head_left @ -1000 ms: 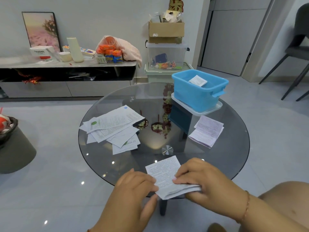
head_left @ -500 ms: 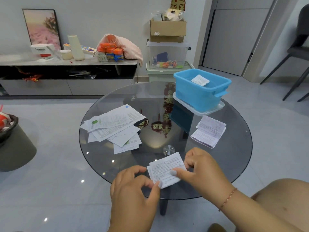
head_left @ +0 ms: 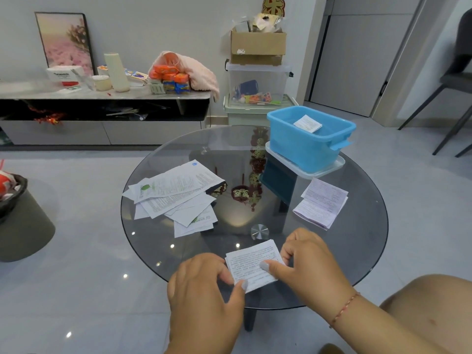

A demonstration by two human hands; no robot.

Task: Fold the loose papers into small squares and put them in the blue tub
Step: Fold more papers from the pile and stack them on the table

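Both my hands, left [head_left: 204, 284] and right [head_left: 306, 261], grip the folded paper [head_left: 252, 264] on the counter's [head_left: 362, 241] near edge; a loose pinch could spring the creases before the tub [head_left: 304, 149].

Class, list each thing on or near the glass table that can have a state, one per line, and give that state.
Paper in hands: folded small, lying on the table, held by both hands.
Left hand: pinches the paper's near edge.
Right hand: thumb presses the paper down.
Blue tub: open, one folded paper inside.
Paper pile: unfolded, loosely stacked.
Lilac leaflet: partly folded, lying flat.
Clear storage box: lid on.
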